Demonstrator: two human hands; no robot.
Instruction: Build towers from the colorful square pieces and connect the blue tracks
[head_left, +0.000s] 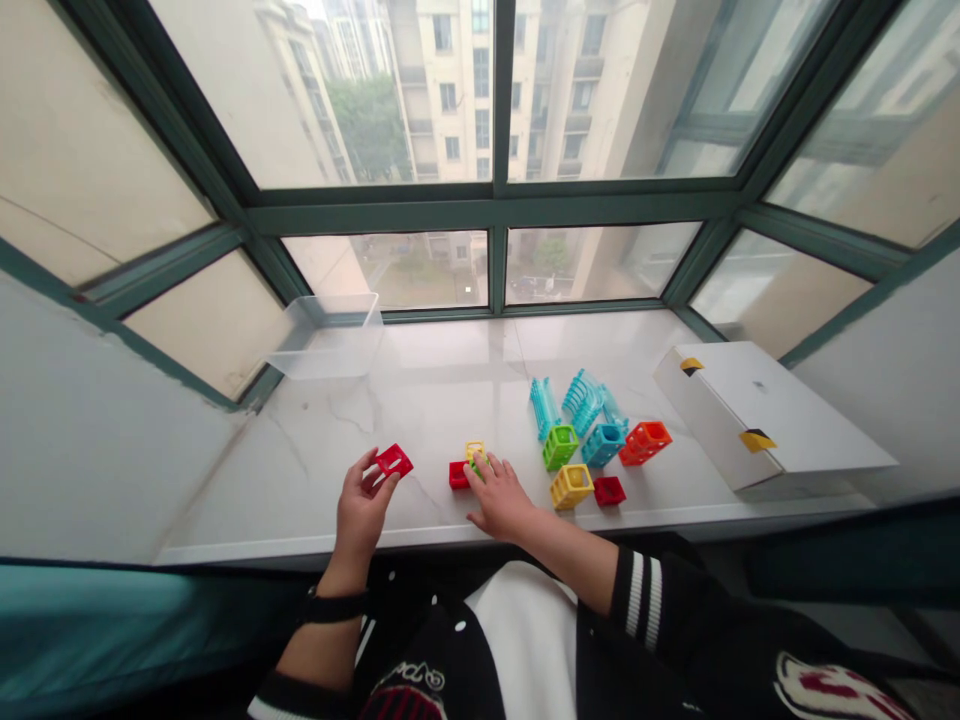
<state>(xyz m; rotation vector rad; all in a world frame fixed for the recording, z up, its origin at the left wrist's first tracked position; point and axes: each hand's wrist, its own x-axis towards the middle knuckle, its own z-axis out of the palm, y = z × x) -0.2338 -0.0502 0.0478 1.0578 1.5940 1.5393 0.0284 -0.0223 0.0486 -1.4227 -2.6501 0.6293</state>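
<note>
My left hand (pixel 361 508) pinches a red plastic block (pixel 394 461) with an opening in its side, held up near the front of the sill. Over a small group of blocks my right hand (pixel 501 494) reaches with its fingers spread. A red block (pixel 459 475) and a yellow block (pixel 475 449) show beside its fingertips, and a bit of green is partly hidden under them. Whether the fingers touch these blocks I cannot tell. To the right of that hand stand a yellow block (pixel 571 487), a green block (pixel 560 447) and a small red block (pixel 610 491).
Blue curved track pieces (pixel 586 398), a blue block (pixel 603 445) and an orange block (pixel 646 442) are grouped at centre right. A clear plastic bin (pixel 330 340) is at the back left. On the right lies a white box (pixel 780 410). Windows border the marble-patterned sill (pixel 442 370).
</note>
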